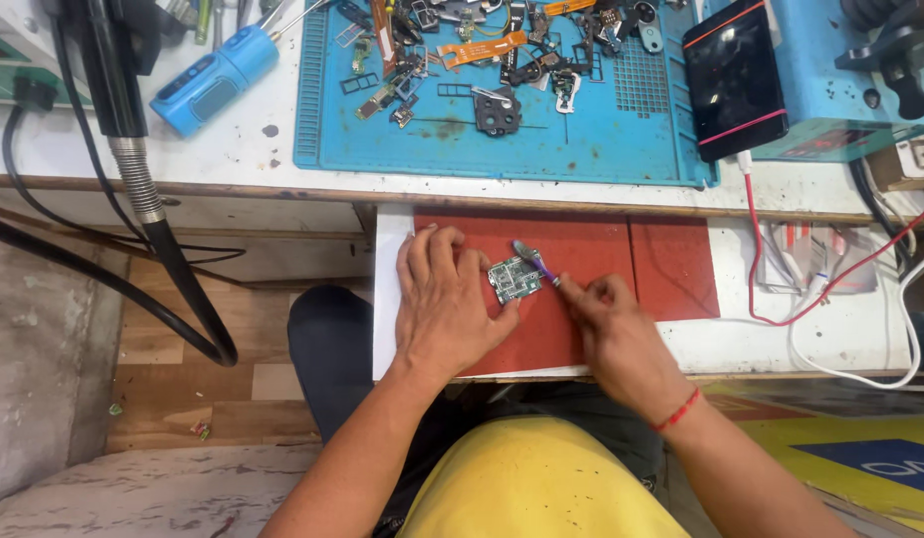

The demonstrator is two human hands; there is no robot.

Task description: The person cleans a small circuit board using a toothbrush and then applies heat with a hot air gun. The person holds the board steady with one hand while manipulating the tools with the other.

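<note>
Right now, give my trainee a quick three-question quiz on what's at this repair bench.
1. True or false: the left hand rests on the small green circuit board.
2. What does the right hand hold? A) a purple brush B) a screwdriver C) a cable
3. Fill in: the board lies on a ____ mat, in front of the blue work mat strewn with loose parts.

Key: 1 true; 2 A; 3 red.
</note>
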